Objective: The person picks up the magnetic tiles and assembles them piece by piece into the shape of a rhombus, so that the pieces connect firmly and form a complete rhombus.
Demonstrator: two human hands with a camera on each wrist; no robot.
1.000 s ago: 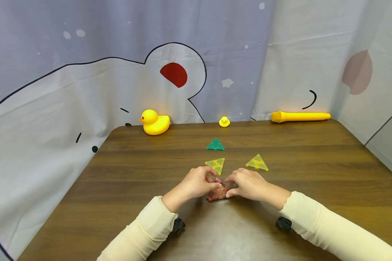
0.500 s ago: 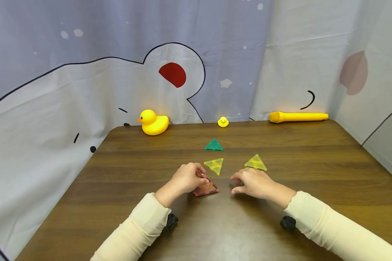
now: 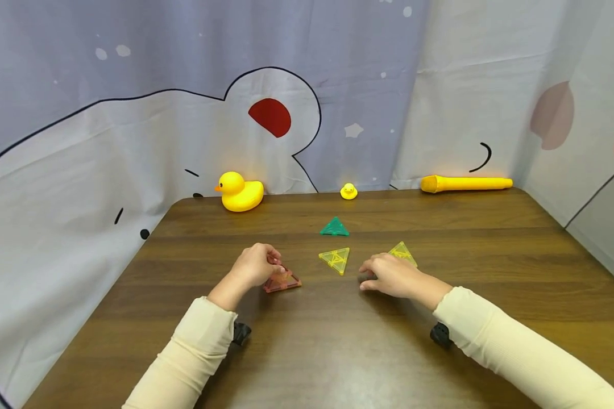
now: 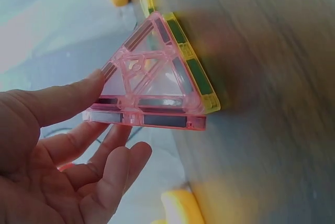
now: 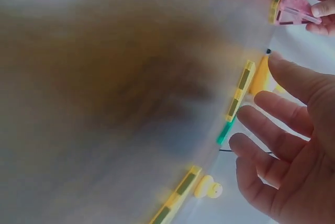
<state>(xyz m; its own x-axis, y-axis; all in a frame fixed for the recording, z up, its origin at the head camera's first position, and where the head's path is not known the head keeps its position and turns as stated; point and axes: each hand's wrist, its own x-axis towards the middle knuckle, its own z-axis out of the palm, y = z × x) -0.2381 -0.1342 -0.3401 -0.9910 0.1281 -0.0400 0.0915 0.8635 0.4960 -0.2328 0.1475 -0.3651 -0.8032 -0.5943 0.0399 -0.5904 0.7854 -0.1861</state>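
Observation:
My left hand (image 3: pixel 251 266) pinches the top of a small pyramid (image 3: pixel 285 280) of see-through magnetic tiles, left of centre on the table. In the left wrist view its sides are pink, with a yellow triangle tile (image 4: pixel 198 72) along the base; the thumb presses one pink face and fingers lie behind another. My right hand (image 3: pixel 393 276), fingers loosely bent and holding nothing, hovers low over the table. It partly covers a flat yellow triangle tile (image 3: pixel 404 251). Between the hands lies another yellow triangle tile (image 3: pixel 335 259), with a green triangle tile (image 3: pixel 335 228) behind it.
Along the back edge of the wooden table (image 3: pixel 307 352) stand a large yellow rubber duck (image 3: pixel 241 195) and a small duck (image 3: pixel 348 191). A yellow toy microphone (image 3: pixel 465 183) lies at the back right. A printed curtain (image 3: pixel 348 85) hangs behind.
The right hand has come away from the pyramid, then moved forward to the right yellow tile. The left hand has carried the pyramid leftward and a little farther back.

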